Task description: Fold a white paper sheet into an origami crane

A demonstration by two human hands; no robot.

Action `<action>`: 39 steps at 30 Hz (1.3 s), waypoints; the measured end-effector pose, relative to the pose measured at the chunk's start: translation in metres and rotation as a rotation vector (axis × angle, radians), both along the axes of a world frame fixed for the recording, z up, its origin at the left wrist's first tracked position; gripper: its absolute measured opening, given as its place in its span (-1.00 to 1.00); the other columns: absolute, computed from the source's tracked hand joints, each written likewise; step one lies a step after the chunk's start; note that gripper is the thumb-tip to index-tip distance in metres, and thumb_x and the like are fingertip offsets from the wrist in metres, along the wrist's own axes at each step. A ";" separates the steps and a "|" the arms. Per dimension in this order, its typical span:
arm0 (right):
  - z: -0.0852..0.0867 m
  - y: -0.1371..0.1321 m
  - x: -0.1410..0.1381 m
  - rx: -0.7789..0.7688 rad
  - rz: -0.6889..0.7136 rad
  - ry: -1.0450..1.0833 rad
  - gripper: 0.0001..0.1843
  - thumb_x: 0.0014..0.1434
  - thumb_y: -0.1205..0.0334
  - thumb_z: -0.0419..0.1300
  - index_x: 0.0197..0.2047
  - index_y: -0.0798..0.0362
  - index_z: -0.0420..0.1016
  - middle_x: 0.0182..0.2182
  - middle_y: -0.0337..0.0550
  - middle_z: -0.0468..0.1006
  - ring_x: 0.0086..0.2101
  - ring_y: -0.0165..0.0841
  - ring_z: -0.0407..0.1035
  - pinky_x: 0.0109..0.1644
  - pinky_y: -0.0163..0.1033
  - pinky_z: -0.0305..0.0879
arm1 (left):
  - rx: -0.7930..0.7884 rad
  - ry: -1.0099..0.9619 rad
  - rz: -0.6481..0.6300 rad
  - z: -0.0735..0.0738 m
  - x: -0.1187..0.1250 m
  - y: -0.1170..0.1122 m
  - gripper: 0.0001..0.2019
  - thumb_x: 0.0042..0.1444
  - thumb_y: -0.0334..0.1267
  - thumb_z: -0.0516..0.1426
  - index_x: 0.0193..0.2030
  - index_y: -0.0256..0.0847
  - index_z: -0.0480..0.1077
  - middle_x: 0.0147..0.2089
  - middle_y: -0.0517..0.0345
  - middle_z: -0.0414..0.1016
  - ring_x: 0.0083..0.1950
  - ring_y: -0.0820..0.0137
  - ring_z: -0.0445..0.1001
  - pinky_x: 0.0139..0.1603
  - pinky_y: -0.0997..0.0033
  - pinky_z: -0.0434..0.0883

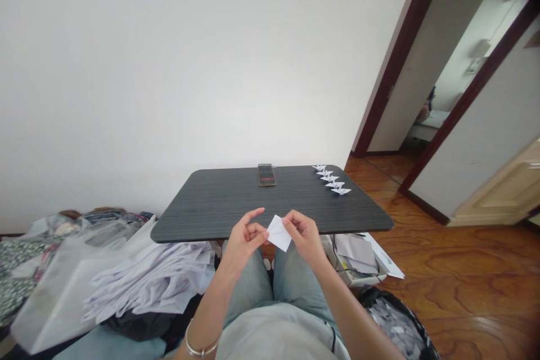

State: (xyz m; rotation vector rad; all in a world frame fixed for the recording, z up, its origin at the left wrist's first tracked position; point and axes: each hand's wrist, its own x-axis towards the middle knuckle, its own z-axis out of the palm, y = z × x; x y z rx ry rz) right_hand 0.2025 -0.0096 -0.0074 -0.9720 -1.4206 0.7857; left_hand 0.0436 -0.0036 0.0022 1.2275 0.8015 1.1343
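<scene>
Between the person's forearms, the left one wearing a silver bracelet (201, 352), both hands work on one small square of white paper (278, 234), held cornerwise above the lap at the near edge of the table. The left hand (248, 234) pinches its left corner between thumb and fingertips, the index finger lifted away. The right hand (304, 232) grips the upper right side, thumb on the face towards the wearer. How many layers the paper has is too small to tell.

Handling so small a piece well would seem to call for a light pinch, so that the corners do not crumple, with edges matched before any crease is pressed. Held in the air, the paper has no backing except the fingers; the hard tabletop would probably give a cleaner line.

Below are the blue jeans (248, 284). At the lower right stands a black plastic bag (399, 323) of pale scraps, with a box of papers (356, 261) beyond it; a heap of white cloth (156, 278) fills the left. Lying below the tabletop's level, these hardly hinder the hands.

The near edge of the dark wood-grain table (215, 202) looks the likeliest thing for knuckles to knock. Farther back, well apart from the fingers, a row of folded paper cranes (335, 184) lines the right side; being light, they could be brushed over by a sleeve or elbow. A smartphone (267, 176) is near the far edge, before the white wall (189, 67).
</scene>
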 end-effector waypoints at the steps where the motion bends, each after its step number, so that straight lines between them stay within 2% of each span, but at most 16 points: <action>1: 0.000 0.000 0.001 0.002 -0.001 0.005 -0.71 0.14 0.18 0.07 -0.57 0.06 0.23 -0.65 -0.35 0.20 -0.60 -0.49 0.08 -0.53 -0.37 -0.01 | -0.003 -0.002 -0.006 0.000 -0.001 0.000 -0.36 -0.13 -0.29 0.28 0.13 -0.31 0.20 -0.53 0.27 0.45 -0.47 0.48 0.42 -0.34 0.48 0.33; 5: -0.001 0.001 0.002 0.007 0.001 0.013 -0.71 0.15 0.18 0.08 -0.57 0.06 0.23 -0.64 -0.35 0.19 -0.60 -0.49 0.08 -0.53 -0.37 -0.02 | -0.005 -0.013 -0.027 0.002 -0.003 -0.002 -0.35 -0.10 -0.30 0.26 0.17 -0.31 0.17 -0.46 0.19 0.51 -0.43 0.46 0.46 -0.30 0.46 0.37; 8: 0.000 0.001 0.002 -0.002 -0.001 0.026 -0.71 0.15 0.16 0.08 -0.57 0.06 0.23 -0.64 -0.35 0.18 -0.60 -0.49 0.07 -0.53 -0.37 -0.03 | 0.030 -0.023 -0.029 0.003 -0.005 -0.003 -0.42 -0.05 -0.27 0.24 0.15 -0.27 0.22 -0.36 0.10 0.54 -0.37 0.43 0.48 -0.29 0.44 0.40; 10: 0.000 0.002 0.003 -0.013 0.000 0.042 -0.70 0.14 0.14 0.08 -0.57 0.06 0.24 -0.65 -0.35 0.18 -0.60 -0.49 0.06 -0.53 -0.37 -0.03 | 0.082 0.003 -0.052 0.003 -0.006 -0.004 -0.53 -0.04 -0.27 0.24 0.06 -0.25 0.33 -0.27 0.03 0.55 -0.29 0.39 0.49 -0.26 0.43 0.41; 12: 0.000 0.002 0.002 -0.031 0.017 0.066 -0.68 0.14 0.10 0.10 -0.57 0.06 0.24 -0.65 -0.35 0.18 -0.61 -0.49 0.05 -0.54 -0.37 -0.04 | 0.144 0.075 -0.087 0.002 -0.006 -0.005 -0.67 -0.09 -0.31 0.27 -0.12 -0.27 0.47 -0.22 0.00 0.55 -0.22 0.35 0.49 -0.20 0.42 0.41; 16: 0.000 0.003 -0.001 -0.069 0.082 0.117 -0.65 0.12 0.03 0.13 -0.57 0.07 0.25 -0.65 -0.34 0.21 -0.62 -0.49 0.07 -0.54 -0.37 -0.03 | 0.217 0.200 -0.037 0.001 -0.005 -0.004 -0.82 -0.11 -0.34 0.27 -0.29 -0.26 0.55 -0.30 0.05 0.53 -0.29 0.37 0.47 -0.25 0.45 0.41; 18: 0.001 0.002 -0.002 -0.071 0.101 0.157 -0.69 0.11 0.01 0.14 -0.49 0.07 0.30 -0.63 -0.34 0.25 -0.62 -0.48 0.10 -0.54 -0.37 0.00 | 0.248 0.219 -0.013 0.001 -0.004 -0.004 -0.84 -0.12 -0.35 0.27 -0.32 -0.24 0.57 -0.31 0.06 0.52 -0.28 0.36 0.48 -0.25 0.44 0.42; 20: 0.001 0.001 -0.002 -0.054 0.103 0.216 -0.73 0.12 0.00 0.14 -0.30 0.04 0.34 -0.61 -0.35 0.28 -0.61 -0.47 0.14 -0.53 -0.37 0.05 | 0.243 0.210 0.018 0.002 -0.004 -0.004 -0.82 -0.18 -0.37 0.29 -0.33 -0.24 0.57 -0.31 0.07 0.52 -0.28 0.36 0.49 -0.25 0.44 0.43; 22: 0.001 -0.001 0.000 -0.014 0.113 0.253 -0.68 0.13 -0.02 0.13 -0.13 -0.01 0.31 -0.57 -0.35 0.30 -0.58 -0.44 0.21 -0.51 -0.36 0.13 | 0.239 0.192 0.075 0.003 -0.003 -0.005 -0.82 -0.19 -0.39 0.29 -0.35 -0.24 0.57 -0.33 0.07 0.53 -0.29 0.36 0.49 -0.26 0.45 0.43; 24: -0.001 -0.003 0.002 0.026 0.179 0.230 -0.64 0.10 -0.03 0.18 -0.08 -0.05 0.30 -0.49 -0.30 0.37 -0.52 -0.41 0.29 -0.46 -0.34 0.21 | 0.241 0.169 0.133 0.005 -0.003 -0.005 -0.84 -0.19 -0.38 0.29 -0.37 -0.24 0.57 -0.34 0.08 0.53 -0.31 0.36 0.49 -0.28 0.47 0.43; 26: -0.002 -0.005 0.004 0.066 0.231 0.138 -0.67 0.04 0.03 0.25 -0.14 -0.04 0.38 -0.40 -0.23 0.43 -0.44 -0.37 0.35 -0.41 -0.32 0.26 | 0.244 0.145 0.164 0.007 -0.003 -0.004 -0.84 -0.19 -0.36 0.29 -0.37 -0.24 0.57 -0.34 0.08 0.54 -0.32 0.37 0.49 -0.30 0.47 0.43; 29: -0.005 -0.005 0.003 0.118 0.221 0.034 -0.81 0.03 0.11 0.28 -0.30 0.01 0.48 -0.37 -0.16 0.45 -0.37 -0.35 0.37 -0.37 -0.32 0.28 | 0.259 0.147 0.178 0.008 -0.002 -0.003 -0.85 -0.18 -0.36 0.28 -0.37 -0.23 0.57 -0.36 0.09 0.54 -0.33 0.37 0.50 -0.32 0.47 0.43; 34: -0.006 -0.003 0.000 0.093 0.204 0.078 -0.89 0.05 0.18 0.26 -0.36 0.03 0.51 -0.43 -0.18 0.46 -0.41 -0.37 0.38 -0.37 -0.31 0.31 | 0.337 0.217 0.243 0.007 -0.002 -0.004 -0.93 -0.14 -0.36 0.27 -0.44 -0.20 0.57 -0.42 0.12 0.54 -0.38 0.38 0.48 -0.35 0.48 0.42; 39: -0.005 -0.003 0.000 -0.024 0.259 0.171 -0.84 -0.02 0.14 0.32 -0.40 0.05 0.52 -0.48 -0.18 0.52 -0.46 -0.36 0.41 -0.37 -0.28 0.36 | 0.419 0.268 0.236 0.007 -0.004 -0.004 -0.96 -0.10 -0.32 0.26 -0.46 -0.18 0.57 -0.43 0.10 0.53 -0.39 0.38 0.47 -0.38 0.47 0.41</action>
